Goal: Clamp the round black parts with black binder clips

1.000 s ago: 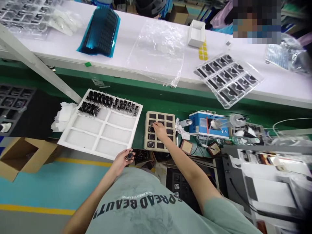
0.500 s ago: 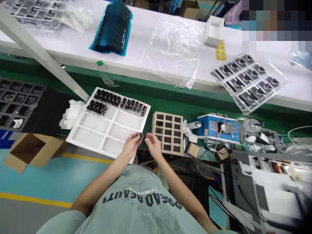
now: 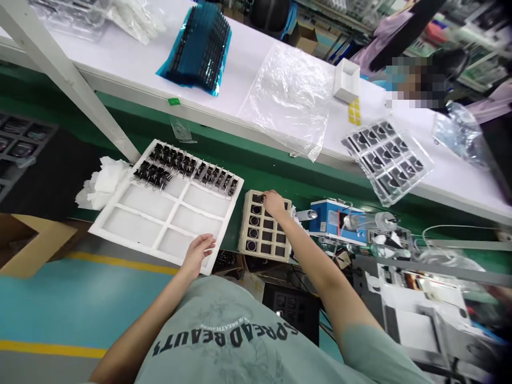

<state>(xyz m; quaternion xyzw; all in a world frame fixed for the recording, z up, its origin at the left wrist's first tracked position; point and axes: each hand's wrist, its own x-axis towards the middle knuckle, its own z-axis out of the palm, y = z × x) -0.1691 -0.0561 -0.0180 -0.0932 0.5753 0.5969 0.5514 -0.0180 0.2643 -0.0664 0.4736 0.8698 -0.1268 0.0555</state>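
Observation:
My right hand [image 3: 273, 204] reaches over the top row of a beige compartment tray [image 3: 241, 234]. Its fingers are pinched down at the upper left compartment, and what they hold, if anything, is hidden. Several round ring-like parts [image 3: 253, 233] sit in the left column of that tray, below the fingers. My left hand [image 3: 199, 250] hovers by the lower right corner of a white divided foam tray [image 3: 160, 226], fingers loosely stretched, with nothing visible in them. Black binder clips [image 3: 176, 160] fill the back compartments of the white tray.
Right of the beige tray stands a blue machine [image 3: 320, 216] with a clear cylinder. Crumpled white tissue [image 3: 106, 184] lies at left. On the raised shelf are a blue-wrapped stack [image 3: 196, 50], a plastic bag [image 3: 292, 101] and a clear blister tray [image 3: 386, 160]. A slanted post [image 3: 80, 85] crosses the left.
My right hand has moved forward to the top of the beige tray. The round ring-like part has left my left hand, which has moved left and opened. The view has shifted.

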